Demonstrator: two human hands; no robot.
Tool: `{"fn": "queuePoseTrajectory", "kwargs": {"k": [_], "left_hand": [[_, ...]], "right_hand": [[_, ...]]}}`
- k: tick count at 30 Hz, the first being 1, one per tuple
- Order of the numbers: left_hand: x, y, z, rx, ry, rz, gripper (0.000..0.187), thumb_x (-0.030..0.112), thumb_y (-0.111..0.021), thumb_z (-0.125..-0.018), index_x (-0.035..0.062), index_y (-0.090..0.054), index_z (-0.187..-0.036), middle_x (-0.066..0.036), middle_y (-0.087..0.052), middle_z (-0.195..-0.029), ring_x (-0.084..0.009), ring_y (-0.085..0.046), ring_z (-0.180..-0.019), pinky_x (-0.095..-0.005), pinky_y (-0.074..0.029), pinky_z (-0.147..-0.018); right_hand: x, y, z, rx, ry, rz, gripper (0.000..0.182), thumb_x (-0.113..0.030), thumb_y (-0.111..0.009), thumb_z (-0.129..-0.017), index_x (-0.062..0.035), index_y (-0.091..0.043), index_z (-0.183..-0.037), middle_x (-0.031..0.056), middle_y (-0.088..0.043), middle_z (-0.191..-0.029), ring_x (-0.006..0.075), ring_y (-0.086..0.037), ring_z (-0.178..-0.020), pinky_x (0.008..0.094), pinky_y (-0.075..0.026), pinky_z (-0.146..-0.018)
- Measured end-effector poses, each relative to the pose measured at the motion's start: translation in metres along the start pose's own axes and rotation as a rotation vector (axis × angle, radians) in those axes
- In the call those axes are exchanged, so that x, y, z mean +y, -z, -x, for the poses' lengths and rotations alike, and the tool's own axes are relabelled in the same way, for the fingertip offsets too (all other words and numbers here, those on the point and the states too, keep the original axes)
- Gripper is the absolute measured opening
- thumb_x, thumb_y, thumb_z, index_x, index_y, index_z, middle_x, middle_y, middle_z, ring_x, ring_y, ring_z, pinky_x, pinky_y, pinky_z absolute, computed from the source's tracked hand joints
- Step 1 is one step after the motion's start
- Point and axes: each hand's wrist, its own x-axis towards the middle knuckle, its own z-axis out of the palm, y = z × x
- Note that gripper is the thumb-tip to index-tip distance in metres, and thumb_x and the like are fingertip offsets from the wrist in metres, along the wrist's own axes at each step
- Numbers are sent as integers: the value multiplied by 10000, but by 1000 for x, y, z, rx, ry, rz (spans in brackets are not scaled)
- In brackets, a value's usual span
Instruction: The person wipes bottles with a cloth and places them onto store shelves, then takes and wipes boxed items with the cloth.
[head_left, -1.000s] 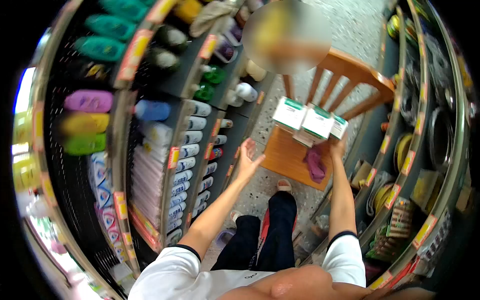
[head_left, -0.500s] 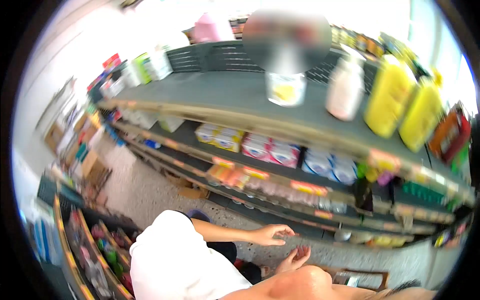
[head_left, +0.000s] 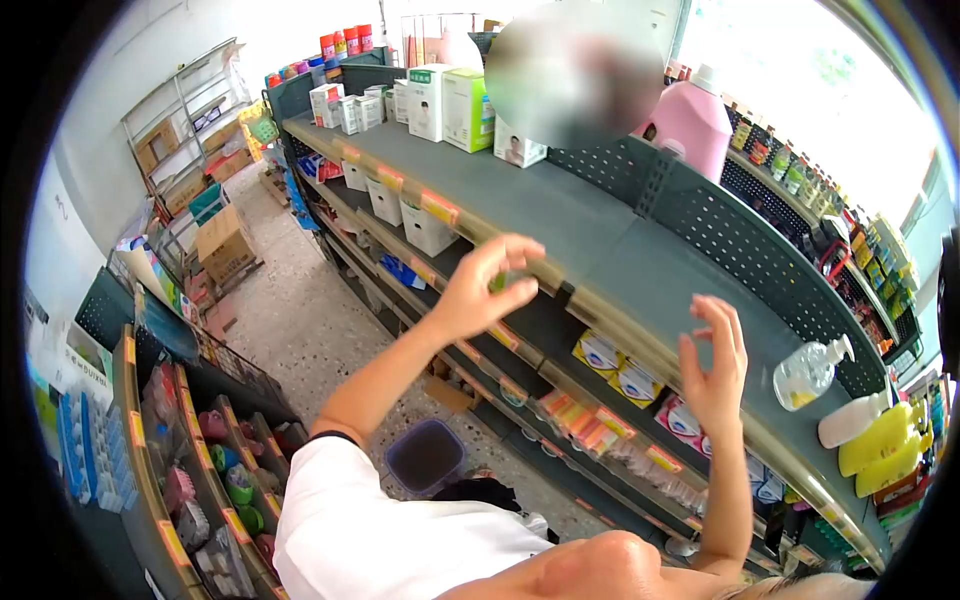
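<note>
My left hand (head_left: 490, 288) is raised before the edge of the top shelf (head_left: 590, 270), its fingers curved apart with nothing in them. To its right, my right hand (head_left: 714, 365) is held up in front of the same shelf edge, fingers spread and also holding nothing. Beyond my left hand, a green box (head_left: 467, 110), a tall white box (head_left: 426, 103) and a smaller white box (head_left: 518, 147) stand on the top shelf. Nearest to my right hand is a clear pump bottle (head_left: 806, 375), with a white bottle (head_left: 852, 420) and yellow bottles (head_left: 880, 450) farther along.
Yellow cartons (head_left: 618, 368) and white bins (head_left: 428, 230) fill part of the level below. A dark basin (head_left: 426, 455) sits on the floor. Compartments of small goods (head_left: 190, 500) line my left side. A cardboard box (head_left: 228, 245) lies along the aisle. Behind the shelf panel stands a pink jug (head_left: 692, 130).
Both my hands have risen from low near my body to the top shelf's edge and moved apart. The view has turned left, bringing the boxes closer to the middle.
</note>
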Motion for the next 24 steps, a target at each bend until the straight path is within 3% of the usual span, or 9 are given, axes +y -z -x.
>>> {"fn": "queuePoseTrajectory", "kwargs": {"k": [1, 5, 9, 11, 13, 15, 17, 19, 24], "left_hand": [[-4, 20, -20, 5, 44, -70, 412, 61, -656, -881, 20, -520, -1268, -70, -541, -1281, -173, -491, -1237, -361, -388, -1062], [-68, 85, -108, 179, 127, -242, 656, 273, -778, -806, 35, -470, -1335, -143, -515, -1357, -248, -469, -1291, -409, -357, -1090], [-125, 117, -189, 354, 174, -349, 918, 316, -874, -658, -81, -383, -1326, -242, -523, -1288, -310, -502, -1236, -386, -399, -1046], [-146, 127, -218, 359, 172, -422, 1025, 345, -908, -591, -105, -358, -1329, -265, -496, -1308, -337, -487, -1247, -395, -394, -1053], [-190, 134, -247, 396, 88, -592, 1291, 435, -936, -495, -109, -213, -1415, -298, -418, -1375, -387, -432, -1290, -426, -353, -1092], [-217, 132, -267, 448, 108, -698, 1366, 451, -936, -483, -108, -144, -1445, -302, -385, -1407, -390, -396, -1323, -430, -326, -1114], [-214, 125, -275, 444, 246, -678, 1396, 454, -931, -487, -120, -102, -1453, -310, -372, -1418, -396, -367, -1347, -435, -305, -1129], [-231, 123, -282, 470, 245, -618, 1365, 434, -926, -496, -138, -122, -1440, -319, -377, -1410, -404, -390, -1329, -424, -323, -1119], [-191, 105, -278, 525, 210, -606, 958, 304, -899, -550, -136, -410, -1246, -299, -554, -1208, -369, -582, -1116, -412, -473, -939]], "right_hand": [[1, -12, -19, -33, -5, -16, 417, 49, -615, -816, -31, -565, -1222, 146, -574, -1196, 260, -608, -1001, 334, -517, -774], [9, -55, -75, -132, -22, -57, 423, 27, -630, -819, -42, -556, -1230, 123, -563, -1203, 234, -605, -1003, 326, -516, -788], [9, -81, -100, -177, -68, -54, 423, 11, -641, -821, -43, -551, -1231, 114, -546, -1225, 220, -603, -1007, 326, -519, -793], [6, -86, -100, -196, -65, -26, 424, -12, -639, -830, -54, -540, -1239, 125, -529, -1241, 262, -603, -1041, 358, -519, -819], [4, -85, -93, -201, -43, 19, 420, -31, -639, -836, -60, -534, -1242, 133, -522, -1246, 299, -600, -1058, 377, -517, -834], [2, -79, -83, -212, -46, 70, 408, -58, -633, -844, -63, -531, -1239, 132, -516, -1246, 357, -587, -1044, 405, -510, -844], [1, -71, -72, -210, -41, 93, 403, -62, -630, -845, -65, -533, -1236, 127, -516, -1246, 365, -586, -1027, 410, -510, -839], [-4, -58, -58, -209, -80, 114, 392, -54, -621, -847, -70, -537, -1230, 119, -519, -1234, 353, -593, -1006, 418, -512, -828], [-3, -20, -9, -109, -81, 191, 382, -38, -617, -846, -71, -542, -1219, 119, -526, -1225, 340, -600, -986, 411, -520, -811]]}}
